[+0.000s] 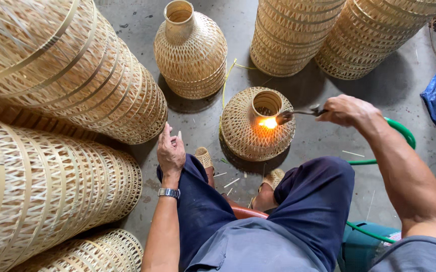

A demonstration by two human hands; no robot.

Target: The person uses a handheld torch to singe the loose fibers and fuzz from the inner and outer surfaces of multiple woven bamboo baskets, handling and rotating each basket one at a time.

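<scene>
While you sit with your knees apart, your right hand (346,110) grips a torch (298,114), fingers wrapped tight round its handle. The torch lies almost level, its long axis running from your hand leftward, and its flame (268,122) licks the neck of a small woven lampshade (256,126). That lampshade rests on the floor (329,141) just ahead of your feet, tilted so its open neck faces up and toward the right. It lies to the left of your right hand, and that hand is much the nearer of the two. Your left hand (171,150) rests on your left knee, fingers loosely spread and holding nothing, well apart from the lampshade. A green hose (402,132) curls behind your right wrist. Larger woven shades (67,75) lie stacked at your left, and others stand beyond.
</scene>
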